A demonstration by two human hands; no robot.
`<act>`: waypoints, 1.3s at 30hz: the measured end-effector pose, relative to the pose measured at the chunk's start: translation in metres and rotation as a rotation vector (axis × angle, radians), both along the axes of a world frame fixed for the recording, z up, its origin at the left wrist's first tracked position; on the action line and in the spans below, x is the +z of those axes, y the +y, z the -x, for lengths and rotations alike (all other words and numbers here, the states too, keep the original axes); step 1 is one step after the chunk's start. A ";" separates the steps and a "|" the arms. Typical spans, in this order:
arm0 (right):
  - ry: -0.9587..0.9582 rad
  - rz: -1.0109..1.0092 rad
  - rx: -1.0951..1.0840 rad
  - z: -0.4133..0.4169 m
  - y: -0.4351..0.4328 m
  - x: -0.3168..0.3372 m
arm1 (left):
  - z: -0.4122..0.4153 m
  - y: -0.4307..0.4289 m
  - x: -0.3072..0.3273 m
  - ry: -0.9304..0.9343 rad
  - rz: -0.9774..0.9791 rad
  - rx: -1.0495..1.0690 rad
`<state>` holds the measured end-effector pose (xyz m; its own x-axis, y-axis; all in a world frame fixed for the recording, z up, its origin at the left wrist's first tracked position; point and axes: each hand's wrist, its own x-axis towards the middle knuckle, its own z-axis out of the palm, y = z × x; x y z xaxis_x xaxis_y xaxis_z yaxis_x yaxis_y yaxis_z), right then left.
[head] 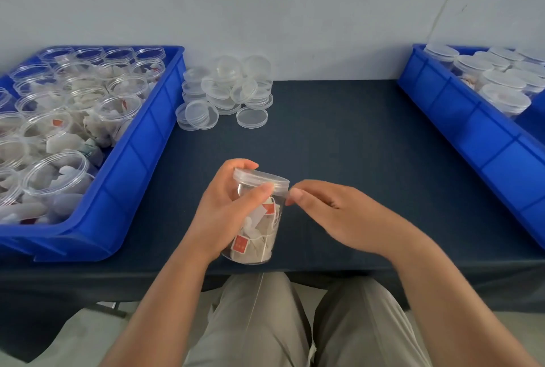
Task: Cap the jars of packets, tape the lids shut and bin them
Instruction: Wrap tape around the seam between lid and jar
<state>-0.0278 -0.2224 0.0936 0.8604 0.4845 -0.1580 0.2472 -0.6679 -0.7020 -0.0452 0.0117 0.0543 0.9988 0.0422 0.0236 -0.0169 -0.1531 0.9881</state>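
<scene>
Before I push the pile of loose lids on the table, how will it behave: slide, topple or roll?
The loose lids look like thin clear plastic, so probably very light. They lie heaped unevenly, some tilted, so the pile would likely collapse. Being round, one on edge may roll across the table.

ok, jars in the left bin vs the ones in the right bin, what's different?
Left-bin jars are uncapped; right-bin jars have lids on. Left-bin jars sit jumbled at mixed tilts with loose packets among them; right-bin jars stand upright, side by side. Both are clear and round.
</scene>
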 end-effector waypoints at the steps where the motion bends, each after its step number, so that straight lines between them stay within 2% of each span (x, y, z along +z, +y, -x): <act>1: 0.025 -0.011 0.037 0.000 -0.004 0.004 | 0.001 0.002 0.000 0.021 0.020 -0.017; 6: -0.020 0.017 0.130 -0.003 -0.020 0.020 | 0.007 0.007 0.005 0.140 0.148 -0.046; 11: -0.033 0.076 0.113 -0.010 -0.029 0.020 | 0.013 0.011 0.007 0.211 0.342 -0.090; 17: 0.015 0.029 0.092 -0.008 -0.022 0.013 | 0.018 0.008 0.005 0.306 0.571 -0.236; 25: 0.054 -0.019 0.101 -0.007 -0.023 0.016 | 0.017 0.005 -0.001 0.299 0.660 -0.280; 31: 0.078 -0.035 0.080 -0.006 -0.022 0.011 | 0.016 0.001 -0.005 0.255 0.642 -0.313; 34: 0.089 -0.062 0.083 -0.004 -0.020 0.008 | 0.014 -0.001 -0.005 0.253 0.715 -0.350; 39: 0.070 -0.069 0.043 0.000 -0.022 0.006 | 0.011 0.004 -0.006 0.250 0.640 -0.315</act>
